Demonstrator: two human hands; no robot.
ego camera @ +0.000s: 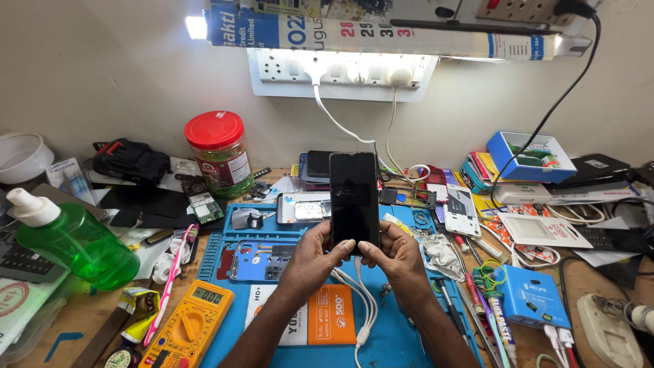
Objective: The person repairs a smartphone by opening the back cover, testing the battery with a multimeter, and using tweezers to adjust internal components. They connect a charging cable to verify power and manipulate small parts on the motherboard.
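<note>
A black smartphone (353, 197) with a dark screen stands upright above the blue work mat (395, 334). My left hand (315, 259) grips its lower left edge, thumb on the bottom of the screen. My right hand (395, 257) holds the lower right corner, thumb beside the other. A white cable (361, 300) hangs from the phone's bottom end down over the mat. An opened phone frame (261, 260) lies on the mat left of my left hand.
A yellow multimeter (192, 320) and a pink toothbrush (170, 279) lie at the left, beside a green liquid bottle (75, 242). A red-lidded jar (219, 153) stands behind. A blue box (531, 296), screwdrivers and phone parts crowd the right. A white power strip (340, 71) hangs on the wall.
</note>
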